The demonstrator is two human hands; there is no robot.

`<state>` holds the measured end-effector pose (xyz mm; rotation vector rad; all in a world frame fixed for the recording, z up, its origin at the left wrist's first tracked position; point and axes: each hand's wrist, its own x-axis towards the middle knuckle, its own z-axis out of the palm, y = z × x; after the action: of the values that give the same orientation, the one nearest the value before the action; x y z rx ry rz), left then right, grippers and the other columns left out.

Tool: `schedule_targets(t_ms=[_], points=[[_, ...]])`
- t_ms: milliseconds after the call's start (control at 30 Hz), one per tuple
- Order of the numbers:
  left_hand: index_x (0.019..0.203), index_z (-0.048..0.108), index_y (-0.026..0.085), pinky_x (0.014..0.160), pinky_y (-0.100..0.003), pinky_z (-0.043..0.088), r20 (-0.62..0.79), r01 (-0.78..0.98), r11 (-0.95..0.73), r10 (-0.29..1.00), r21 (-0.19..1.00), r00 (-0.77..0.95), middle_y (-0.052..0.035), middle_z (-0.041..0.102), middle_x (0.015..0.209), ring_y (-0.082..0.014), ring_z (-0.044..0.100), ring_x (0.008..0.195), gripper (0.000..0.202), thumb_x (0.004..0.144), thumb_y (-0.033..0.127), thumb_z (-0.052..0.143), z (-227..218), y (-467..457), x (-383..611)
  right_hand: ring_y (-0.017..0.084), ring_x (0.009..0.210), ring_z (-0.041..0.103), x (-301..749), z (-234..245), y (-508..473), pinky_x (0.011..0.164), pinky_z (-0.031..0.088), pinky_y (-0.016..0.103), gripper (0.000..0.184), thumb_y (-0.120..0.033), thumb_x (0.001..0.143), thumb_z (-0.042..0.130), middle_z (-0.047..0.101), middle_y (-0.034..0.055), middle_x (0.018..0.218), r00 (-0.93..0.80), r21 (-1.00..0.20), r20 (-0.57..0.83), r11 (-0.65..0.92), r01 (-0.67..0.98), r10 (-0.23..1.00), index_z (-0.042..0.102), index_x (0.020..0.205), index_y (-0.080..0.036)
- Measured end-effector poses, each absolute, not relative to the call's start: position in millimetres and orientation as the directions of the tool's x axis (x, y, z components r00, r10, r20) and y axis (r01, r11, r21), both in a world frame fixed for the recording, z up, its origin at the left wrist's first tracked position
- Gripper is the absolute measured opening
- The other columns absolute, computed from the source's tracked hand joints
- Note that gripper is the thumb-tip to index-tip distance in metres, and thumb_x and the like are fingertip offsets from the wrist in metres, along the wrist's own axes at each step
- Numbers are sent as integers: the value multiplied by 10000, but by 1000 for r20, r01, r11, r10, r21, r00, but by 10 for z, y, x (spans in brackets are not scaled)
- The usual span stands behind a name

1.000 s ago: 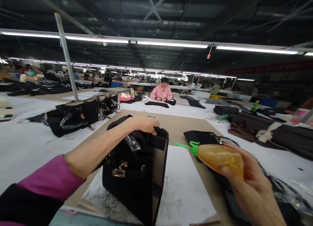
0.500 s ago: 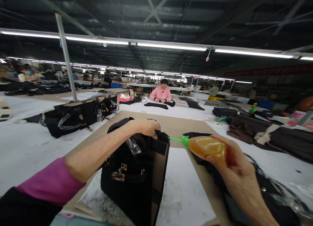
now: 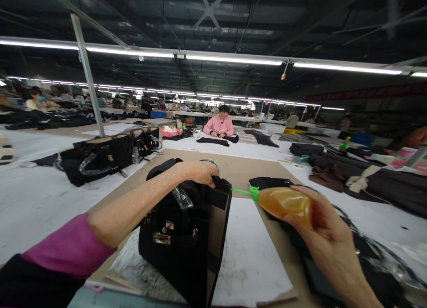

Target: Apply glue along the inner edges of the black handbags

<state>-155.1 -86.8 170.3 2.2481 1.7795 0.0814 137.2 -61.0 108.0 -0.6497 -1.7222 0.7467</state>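
Observation:
A black handbag [image 3: 180, 259] with gold-coloured clasps stands upright in front of me, its side panel facing right. My left hand [image 3: 202, 172] reaches over the bag and grips the top edge at its far right corner. In my right hand [image 3: 328, 226] is a squeeze bottle [image 3: 283, 203] of amber liquid, lying on its side in the grip. The bottle's thin green nozzle points left, and its tip meets the bag's upper side edge. Clear plastic wraps part of the bag's handle. The fingertips of my left hand are partly hidden behind the edge.
More black handbags [image 3: 103, 159] stand in a row at the left. Another black bag [image 3: 347, 259] lies under my right forearm. Across the table, a person in pink [image 3: 220, 123] handles black pieces. Dark fabric rolls [image 3: 360, 179] lie at the right, and a metal post [image 3: 87, 74] rises at the left.
My right hand and the bottle have shifted slightly right, with the nozzle tip still at the bag's edge. My left hand keeps its hold; the bag has barely moved.

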Motion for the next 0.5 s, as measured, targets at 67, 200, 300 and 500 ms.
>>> schedule_targets(t_ms=[67,200,300,500], points=[[699,661,166,514,-211,337,-129,951,-221,959,216,253,25,565,597,-123,507,577,35,700,183,631,1706,-869,-1536,224,891,578,1365,1103,-593,798,473,282,469,-404,687,760,609,20,1078,-245,-743,639,667,46,729,592,1104,-271],[786,675,157,574,-216,372,-122,963,-238,960,130,254,-16,639,737,-146,546,668,93,709,194,638,1714,-873,-1513,184,881,571,1353,1068,-582,795,453,232,423,-392,724,744,602,-17,1072,-286,-726,648,686,48,706,582,1105,-305],[802,675,146,610,-223,381,-120,964,-251,958,85,260,-38,662,807,-158,562,716,103,720,194,636,1712,-877,-1500,181,911,566,1367,979,-588,810,444,217,409,-400,731,741,593,-30,1098,-296,-735,631,674,67,717,585,1100,-315],[770,677,153,544,-241,346,-142,963,-260,953,68,267,-21,641,700,-152,538,631,99,738,231,624,1692,-881,-1469,210,953,554,1419,860,-609,811,450,252,414,-408,738,727,576,-17,1133,-284,-798,559,598,68,779,577,1109,-303]])
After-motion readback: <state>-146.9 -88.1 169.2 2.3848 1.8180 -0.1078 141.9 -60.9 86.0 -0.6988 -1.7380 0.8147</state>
